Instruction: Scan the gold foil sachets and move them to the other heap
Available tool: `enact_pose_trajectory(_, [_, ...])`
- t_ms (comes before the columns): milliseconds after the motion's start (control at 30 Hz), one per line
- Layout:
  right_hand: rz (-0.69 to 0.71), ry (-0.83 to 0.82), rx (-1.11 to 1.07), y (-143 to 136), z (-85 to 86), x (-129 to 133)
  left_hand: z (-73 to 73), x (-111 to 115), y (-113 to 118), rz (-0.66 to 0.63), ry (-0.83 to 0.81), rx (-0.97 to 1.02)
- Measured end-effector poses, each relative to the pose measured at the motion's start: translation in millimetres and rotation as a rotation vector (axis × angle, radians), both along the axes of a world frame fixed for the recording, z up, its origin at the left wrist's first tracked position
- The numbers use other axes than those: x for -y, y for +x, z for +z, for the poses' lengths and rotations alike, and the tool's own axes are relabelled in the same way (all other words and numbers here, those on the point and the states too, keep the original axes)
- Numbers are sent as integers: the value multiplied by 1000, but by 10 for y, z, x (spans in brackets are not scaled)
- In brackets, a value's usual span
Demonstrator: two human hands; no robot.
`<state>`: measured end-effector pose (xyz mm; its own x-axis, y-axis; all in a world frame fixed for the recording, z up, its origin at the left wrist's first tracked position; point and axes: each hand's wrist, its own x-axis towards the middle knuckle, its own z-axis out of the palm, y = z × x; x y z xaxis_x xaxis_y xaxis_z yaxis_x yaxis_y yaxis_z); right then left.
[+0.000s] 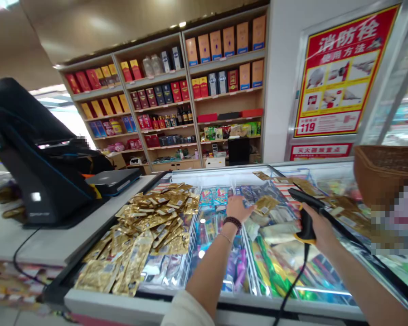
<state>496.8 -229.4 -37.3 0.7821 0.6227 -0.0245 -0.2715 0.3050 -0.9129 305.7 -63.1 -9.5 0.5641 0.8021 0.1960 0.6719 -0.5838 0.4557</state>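
My left hand (238, 209) reaches over the glass top of a chest freezer, its thumb pointing toward a gold packet (265, 205) just to its right. Its fingers are partly hidden, and I cannot make out whether they hold anything. In my right hand (314, 226) is a black and yellow handheld scanner (306, 222), with a cable hanging down toward the front. A large heap of gold packets (156, 217) lies on the glass at the left. Several more gold packets (347, 213) are on the right, beyond the scanner.
Under the glass, wire baskets (250, 260) hold colourful packages. A black checkout terminal (41, 181) stands on the counter (51, 235) at the left. A brown woven basket (387, 176) is at the right. Shelves (163, 106) of boxes and bottles line the back wall.
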Motion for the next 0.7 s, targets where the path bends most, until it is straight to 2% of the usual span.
enact_pose_trajectory(100, [41, -18, -51, 0, 8, -14, -211, 88, 278, 83, -40, 25])
enact_pose_trajectory(233, [78, -49, -63, -4, 28, -41, -358, 81, 365, 148, -74, 124])
enact_pose_trajectory(467, [63, -47, -57, -58, -13, -69, -412, -91, 269, 133, -338, 502])
enact_pose_trajectory(700, [180, -122, 31, -198, 19, -78, -465, -328, -75, 128, -486, 767])
